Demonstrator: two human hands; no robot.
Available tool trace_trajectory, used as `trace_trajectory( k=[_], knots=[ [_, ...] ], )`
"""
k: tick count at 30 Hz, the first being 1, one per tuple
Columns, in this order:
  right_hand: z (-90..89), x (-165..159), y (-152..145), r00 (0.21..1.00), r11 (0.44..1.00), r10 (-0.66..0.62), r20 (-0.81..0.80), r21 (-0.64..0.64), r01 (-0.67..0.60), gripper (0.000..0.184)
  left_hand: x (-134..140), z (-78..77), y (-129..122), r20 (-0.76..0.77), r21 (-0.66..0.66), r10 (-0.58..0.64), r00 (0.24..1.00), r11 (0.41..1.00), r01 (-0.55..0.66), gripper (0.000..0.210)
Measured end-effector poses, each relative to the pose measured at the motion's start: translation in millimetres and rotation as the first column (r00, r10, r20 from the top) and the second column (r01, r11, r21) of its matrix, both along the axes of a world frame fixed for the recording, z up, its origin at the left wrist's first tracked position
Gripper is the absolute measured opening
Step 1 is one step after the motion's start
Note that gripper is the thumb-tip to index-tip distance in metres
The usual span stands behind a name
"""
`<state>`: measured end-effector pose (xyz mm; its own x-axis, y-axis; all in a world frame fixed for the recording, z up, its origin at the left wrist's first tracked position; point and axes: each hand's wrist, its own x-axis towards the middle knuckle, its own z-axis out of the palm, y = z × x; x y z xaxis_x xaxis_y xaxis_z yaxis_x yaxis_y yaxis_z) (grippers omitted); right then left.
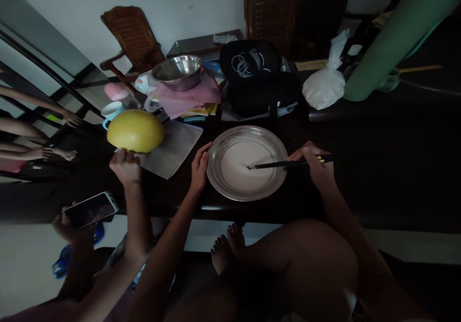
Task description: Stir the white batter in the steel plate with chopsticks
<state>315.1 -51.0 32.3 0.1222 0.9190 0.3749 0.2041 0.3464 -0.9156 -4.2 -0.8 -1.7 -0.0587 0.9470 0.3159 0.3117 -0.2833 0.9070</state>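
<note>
1. Steel is gleaming dully where a wide metal bowl (214, 173) is sitting on the dark table (389, 173), close to its near edge and between the two working hands.
2. Pale, milky liquid (237, 161) is filling the lower part of that bowl, and to my eye the mixing is well under way: the surface is looking mostly smooth, while a thin whitish film is seemingly clinging to the wall above it.
3. What is remaining is harder to judge; the dim light is hiding any small lumps, and the dark chopsticks (277, 164) are dipping their tips into the liquid, so I'm taking the stirring as unfinished.
4. The right hand (319, 166) is gripping the chopsticks towards their upper end, fingers drawn in around them, with the shafts passing over the bowl's right rim.
5. The left hand (199, 168) is resting half open against the bowl's left rim, seemingly steadying it rather than clenching it.
6. Off to the right, a bag of white powder (324, 89) is standing just beside a tall green bottle (389, 48), neither hand touching them.
7. Over on the left, another person's hand (126, 166) is curling at the lower edge of a yellow rounded thing (136, 131), and a further hand (65, 223) is holding a phone (90, 210).
</note>
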Motion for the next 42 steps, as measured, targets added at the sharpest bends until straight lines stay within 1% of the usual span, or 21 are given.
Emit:
trace_trajectory(
  k=[3, 5, 7, 9, 11, 13, 15, 16, 17, 19, 21, 22, 25, 27, 28, 30, 33, 36, 39, 40, 42],
  knots=[
    [2.0, -1.9, -1.1, 0.991, 0.991, 0.126, 0.035, -0.043, -0.125, 0.032, 0.0, 0.4, -0.3, 0.0, 0.008, 0.0, 1.0, 1.0, 0.0, 0.044],
    [2.4, -2.9, -1.0, 0.985, 0.988, 0.149, 0.089, -0.064, -0.144, 0.026, -0.1, 0.5, -0.3, -0.002, 0.017, -0.007, 1.0, 1.0, 0.007, 0.044],
    [1.4, -2.2, -0.4, 0.991, 0.995, 0.091, 0.098, -0.045, -0.087, 0.023, -0.4, 0.1, -0.1, -0.003, 0.023, -0.015, 1.0, 1.0, 0.015, 0.044],
    [-0.1, -0.4, 0.1, 0.999, 1.0, 0.016, 0.047, -0.008, -0.015, 0.028, -1.1, -1.0, 0.4, 0.002, 0.025, -0.024, 1.0, 0.999, 0.024, 0.043],
    [-0.6, 0.8, -0.2, 1.0, 1.0, 0.003, -0.022, 0.005, -0.003, 0.036, -2.0, -2.5, 1.0, 0.01, 0.023, -0.031, 0.999, 0.999, 0.03, 0.042],
    [0.3, 0.4, -1.0, 0.997, 0.997, 0.071, -0.026, -0.018, -0.072, 0.037, -2.6, -3.6, 1.6, 0.012, 0.024, -0.033, 0.999, 0.999, 0.032, 0.043],
    [1.7, -1.1, -1.4, 0.987, 0.987, 0.159, 0.036, -0.043, -0.158, 0.031, -2.7, -3.7, 1.7, 0.01, 0.028, -0.028, 1.0, 0.999, 0.028, 0.044],
    [2.0, -1.6, -1.3, 0.982, 0.984, 0.176, 0.075, -0.049, -0.172, 0.026, -2.4, -3.3, 1.6, 0.007, 0.03, -0.025, 1.0, 0.999, 0.024, 0.044],
    [1.9, -1.8, -0.9, 0.98, 0.986, 0.166, 0.107, -0.047, -0.161, 0.023, -2.0, -2.8, 1.3, 0.005, 0.03, -0.021, 1.0, 0.999, 0.021, 0.044],
    [0.4, -0.8, 0.2, 0.989, 0.996, 0.088, 0.122, -0.01, -0.087, 0.022, -1.1, -1.5, 0.7, 0.002, 0.026, -0.016, 1.0, 1.0, 0.016, 0.045],
    [-1.6, 1.2, 1.1, 0.997, 0.999, 0.001, 0.078, 0.039, -0.004, 0.027, -0.4, -0.3, 0.2, -0.001, 0.023, -0.016, 1.0, 1.0, 0.016, 0.045],
    [-2.3, 2.0, 1.2, 0.999, 0.998, -0.011, 0.042, 0.057, 0.009, 0.03, -0.2, 0.0, 0.0, -0.001, 0.022, -0.016, 1.0, 1.0, 0.016, 0.045],
    [-2.1, 1.2, 0.4, 0.996, 0.996, 0.084, 0.002, 0.041, -0.084, 0.034, -0.1, 0.3, 0.0, 0.001, 0.02, -0.013, 1.0, 1.0, 0.013, 0.045],
    [-1.1, -1.0, -0.2, 0.987, 0.988, 0.153, 0.051, 0.003, -0.153, 0.028, -0.3, 0.0, 0.3, 0.002, 0.021, -0.011, 1.0, 1.0, 0.011, 0.045],
    [-0.9, -1.8, -0.2, 0.984, 0.987, 0.159, 0.08, -0.014, -0.158, 0.025, -0.3, -0.2, 0.4, 0.003, 0.022, -0.011, 1.0, 1.0, 0.011, 0.045],
    [-1.8, -2.1, 0.4, 0.988, 0.994, 0.109, 0.106, -0.022, -0.107, 0.02, -0.3, -0.5, 0.5, 0.005, 0.026, -0.015, 1.0, 1.0, 0.015, 0.045],
    [-4.4, 0.3, 1.5, 1.0, 1.0, 0.014, 0.028, 0.024, -0.015, 0.027, -0.3, -0.7, 0.6, 0.01, 0.028, -0.024, 1.0, 0.999, 0.023, 0.045],
    [-3.7, 0.8, 1.1, 0.998, 0.998, 0.058, -0.026, 0.032, -0.057, 0.034, -0.9, -1.0, 1.0, 0.011, 0.023, -0.03, 0.999, 0.999, 0.029, 0.045],
    [-0.3, -1.8, 0.2, 0.986, 0.989, 0.149, 0.074, -0.015, -0.148, 0.025, -1.9, -2.1, 1.9, 0.009, 0.025, -0.03, 0.999, 0.999, 0.03, 0.045],
    [0.4, -2.3, 0.2, 0.984, 0.989, 0.144, 0.107, -0.02, -0.143, 0.022, -2.1, -2.6, 2.2, 0.009, 0.028, -0.03, 1.0, 0.999, 0.03, 0.045],
    [0.3, -2.0, 0.6, 0.99, 0.997, 0.08, 0.117, -0.007, -0.08, 0.02, -2.4, -3.4, 2.3, 0.008, 0.034, -0.027, 1.0, 0.999, 0.027, 0.043]
  ],
)
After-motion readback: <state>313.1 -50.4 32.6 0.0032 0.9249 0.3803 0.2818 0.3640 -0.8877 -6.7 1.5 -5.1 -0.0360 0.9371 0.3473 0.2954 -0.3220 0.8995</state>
